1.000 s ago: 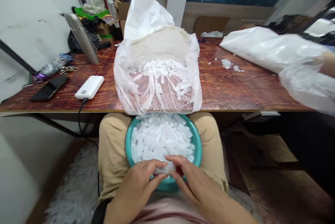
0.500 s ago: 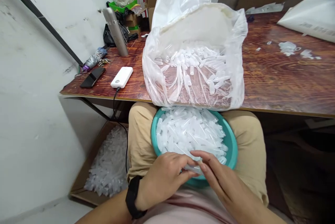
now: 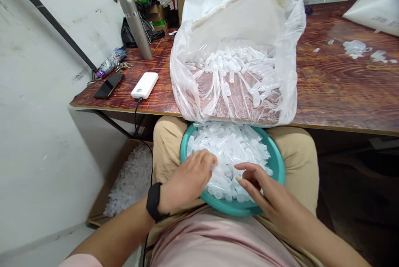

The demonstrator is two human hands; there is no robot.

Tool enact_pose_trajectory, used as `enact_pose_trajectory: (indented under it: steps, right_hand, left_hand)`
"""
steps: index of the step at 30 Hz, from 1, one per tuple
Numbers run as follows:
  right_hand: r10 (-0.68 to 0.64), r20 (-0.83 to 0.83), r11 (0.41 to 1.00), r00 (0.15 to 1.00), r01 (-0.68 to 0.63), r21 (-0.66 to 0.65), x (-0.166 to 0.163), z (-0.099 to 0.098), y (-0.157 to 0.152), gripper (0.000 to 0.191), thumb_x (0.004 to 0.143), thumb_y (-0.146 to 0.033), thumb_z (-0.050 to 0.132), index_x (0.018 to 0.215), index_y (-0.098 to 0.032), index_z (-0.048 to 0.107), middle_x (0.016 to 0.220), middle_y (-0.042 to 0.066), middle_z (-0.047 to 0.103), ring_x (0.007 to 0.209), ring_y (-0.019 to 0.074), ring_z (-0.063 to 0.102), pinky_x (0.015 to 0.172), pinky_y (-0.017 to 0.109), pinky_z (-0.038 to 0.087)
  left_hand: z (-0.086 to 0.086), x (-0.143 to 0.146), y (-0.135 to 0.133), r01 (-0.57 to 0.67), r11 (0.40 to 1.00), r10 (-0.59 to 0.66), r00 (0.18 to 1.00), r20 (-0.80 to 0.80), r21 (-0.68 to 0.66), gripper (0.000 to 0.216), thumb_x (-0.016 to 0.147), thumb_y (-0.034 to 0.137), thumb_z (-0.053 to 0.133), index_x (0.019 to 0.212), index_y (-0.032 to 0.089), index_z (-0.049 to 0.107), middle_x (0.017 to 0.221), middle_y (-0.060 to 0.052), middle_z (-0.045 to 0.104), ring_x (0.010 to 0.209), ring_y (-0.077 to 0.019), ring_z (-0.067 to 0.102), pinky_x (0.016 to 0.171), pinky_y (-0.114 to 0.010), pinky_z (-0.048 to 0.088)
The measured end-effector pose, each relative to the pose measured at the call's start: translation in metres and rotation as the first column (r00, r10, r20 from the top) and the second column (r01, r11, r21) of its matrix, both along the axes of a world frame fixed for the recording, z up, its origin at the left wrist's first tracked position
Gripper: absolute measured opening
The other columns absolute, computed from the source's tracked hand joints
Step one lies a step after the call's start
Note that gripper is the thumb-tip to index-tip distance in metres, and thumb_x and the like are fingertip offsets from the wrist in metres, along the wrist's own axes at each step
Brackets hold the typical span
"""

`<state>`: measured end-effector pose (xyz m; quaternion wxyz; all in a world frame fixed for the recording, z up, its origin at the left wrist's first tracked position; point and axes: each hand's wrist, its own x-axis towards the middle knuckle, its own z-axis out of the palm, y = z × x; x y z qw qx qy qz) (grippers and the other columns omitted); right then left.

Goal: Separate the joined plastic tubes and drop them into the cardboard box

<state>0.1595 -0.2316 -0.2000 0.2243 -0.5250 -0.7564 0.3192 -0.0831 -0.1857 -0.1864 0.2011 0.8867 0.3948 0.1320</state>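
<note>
A teal basin [image 3: 278, 166] heaped with clear plastic tubes [image 3: 232, 146] rests on my lap. My left hand [image 3: 190, 177], a black watch [image 3: 154, 202] on its wrist, lies on the left of the heap with its fingers curled down into the tubes. My right hand [image 3: 264, 192] hovers at the basin's near right, thumb and forefinger bent towards each other over the tubes; what they hold is unclear. Just beyond the basin, a big clear plastic bag [image 3: 289, 71] with more tubes lies open on the wooden table [image 3: 336, 92].
On the table's left are a white power bank [image 3: 145, 85] with a cable, a black phone [image 3: 109, 85], a folded umbrella [image 3: 109, 65] and a steel flask [image 3: 135, 25]. A cardboard box [image 3: 93, 217] of tubes stands on the floor at left. Loose bits [image 3: 355, 46] and a white bag [image 3: 377, 7] lie far right.
My hands have parted from the near rim. The left moved forward and left into the heap of tubes, the right drew slightly right. My view shifted left, then tilted down.
</note>
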Motion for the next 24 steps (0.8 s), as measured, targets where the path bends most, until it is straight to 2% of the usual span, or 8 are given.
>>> enact_pose_trajectory:
  steps: [3, 6, 11, 14, 17, 19, 21, 24]
  right_hand:
    - [0.101, 0.184, 0.975, 0.978, -0.133, 0.176, 0.005, -0.013, 0.016, 0.027, 0.107, -0.024, 0.044, 0.132, -0.027, 0.051, 0.105, 0.006, 0.069, 0.094, 0.0204, 0.07, 0.082, 0.034, 0.059]
    - [0.161, 0.359, 0.893, 0.92, -0.29, 0.344, -0.007, -0.029, 0.024, 0.043, 0.099, -0.008, 0.045, 0.139, -0.023, 0.05, 0.119, 0.01, 0.068, 0.104, 0.0246, 0.069, 0.087, 0.039, 0.06]
    - [0.09, 0.421, 0.872, 0.903, -0.275, 0.404, -0.022, -0.046, 0.027, 0.038, 0.096, -0.002, 0.046, 0.127, -0.017, 0.06, 0.104, 0.01, 0.069, 0.089, 0.026, 0.07, 0.074, 0.039, 0.06]
    - [0.073, 0.426, 0.874, 0.902, -0.263, 0.409, -0.02, -0.046, 0.025, 0.032, 0.096, -0.004, 0.049, 0.122, -0.016, 0.063, 0.1, 0.01, 0.068, 0.088, 0.026, 0.069, 0.076, 0.039, 0.059]
    - [0.055, 0.43, 0.881, 0.901, -0.246, 0.404, -0.019, -0.045, 0.024, 0.031, 0.094, -0.004, 0.05, 0.119, -0.015, 0.064, 0.098, 0.011, 0.069, 0.086, 0.0287, 0.067, 0.073, 0.043, 0.058]
    - [0.039, 0.42, 0.891, 0.907, -0.222, 0.396, -0.02, -0.044, 0.025, 0.027, 0.094, -0.005, 0.05, 0.112, -0.016, 0.066, 0.091, 0.01, 0.068, 0.081, 0.0293, 0.066, 0.07, 0.043, 0.057]
    - [0.028, 0.387, 0.904, 0.922, -0.189, 0.384, -0.021, -0.041, 0.027, 0.024, 0.094, -0.006, 0.05, 0.106, -0.018, 0.067, 0.087, 0.009, 0.067, 0.079, 0.0274, 0.066, 0.07, 0.041, 0.058]
    - [0.006, 0.301, 0.925, 0.954, -0.12, 0.36, -0.02, -0.034, 0.028, 0.027, 0.096, -0.009, 0.049, 0.114, -0.019, 0.067, 0.095, 0.008, 0.066, 0.082, 0.0213, 0.069, 0.073, 0.035, 0.06]
  left_hand:
    - [0.003, -0.006, 0.029, 0.044, 0.992, -0.019, 0.979, -0.204, 0.118, 0.03, 0.096, 0.005, 0.046, 0.122, 0.017, 0.054, 0.114, -0.01, 0.061, 0.107, -0.0281, 0.057, 0.095, -0.044, 0.048]
    - [0.001, -0.006, 0.049, 0.104, 0.984, -0.052, 0.947, -0.316, 0.148, 0.027, 0.097, 0.011, 0.053, 0.123, 0.017, 0.057, 0.114, -0.011, 0.06, 0.106, -0.0303, 0.057, 0.091, -0.044, 0.047]
    - [-0.002, -0.001, 0.055, 0.098, 0.989, -0.057, 0.946, -0.319, 0.113, 0.014, 0.097, 0.013, 0.058, 0.11, 0.016, 0.06, 0.115, -0.011, 0.061, 0.103, -0.0287, 0.061, 0.088, -0.041, 0.049]
    - [-0.002, -0.002, 0.048, 0.061, 0.997, -0.047, 0.972, -0.229, 0.052, 0.017, 0.097, 0.011, 0.059, 0.112, 0.017, 0.058, 0.115, -0.009, 0.063, 0.107, -0.027, 0.062, 0.092, -0.04, 0.049]
    - [0.001, -0.002, 0.035, -0.009, 0.983, 0.024, 0.996, 0.084, -0.186, 0.016, 0.1, 0.018, 0.057, 0.116, 0.021, 0.056, 0.117, -0.006, 0.065, 0.113, -0.0234, 0.062, 0.098, -0.037, 0.047]
    - [0.002, 0.0, 0.024, -0.024, 0.909, 0.153, 0.948, 0.28, -0.415, 0.019, 0.104, 0.032, 0.054, 0.12, 0.022, 0.055, 0.113, -0.005, 0.068, 0.104, -0.0204, 0.064, 0.092, -0.033, 0.049]
    - [0.003, 0.003, 0.015, 0.019, 0.79, 0.307, 0.853, 0.422, -0.613, 0.029, 0.104, 0.045, 0.052, 0.119, 0.02, 0.054, 0.106, -0.004, 0.069, 0.087, -0.0163, 0.063, 0.08, -0.03, 0.049]
    - [0.002, 0.008, 0.004, 0.156, 0.628, 0.514, 0.653, 0.557, -0.762, 0.037, 0.101, 0.051, 0.057, 0.115, 0.017, 0.053, 0.102, -0.005, 0.069, 0.07, -0.0105, 0.057, 0.068, -0.026, 0.044]
